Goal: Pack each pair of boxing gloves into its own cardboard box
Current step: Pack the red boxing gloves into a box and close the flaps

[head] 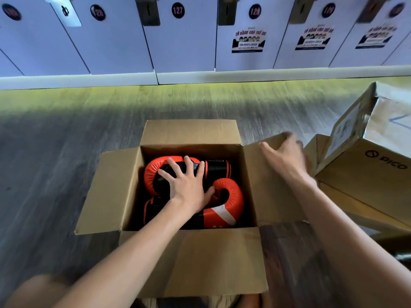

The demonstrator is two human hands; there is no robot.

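Observation:
An open cardboard box (111,187) stands on the floor in front of me, all its flaps spread outward. Inside lie two orange-and-black boxing gloves: one (153,172) at the far side, the other (224,207) at the near right with a white stripe. My left hand (189,185) presses down on the gloves with fingers spread flat. My right hand (284,154) is on the box's right flap (264,196), its fingers curled over the flap's far edge; the hand is motion-blurred.
A stack of closed cardboard boxes (367,170) stands at the right, the upper one (387,121) tilted. White numbered lockers (178,36) line the far wall. Grey wood-grain floor (55,152) stretches to the left and beyond the box.

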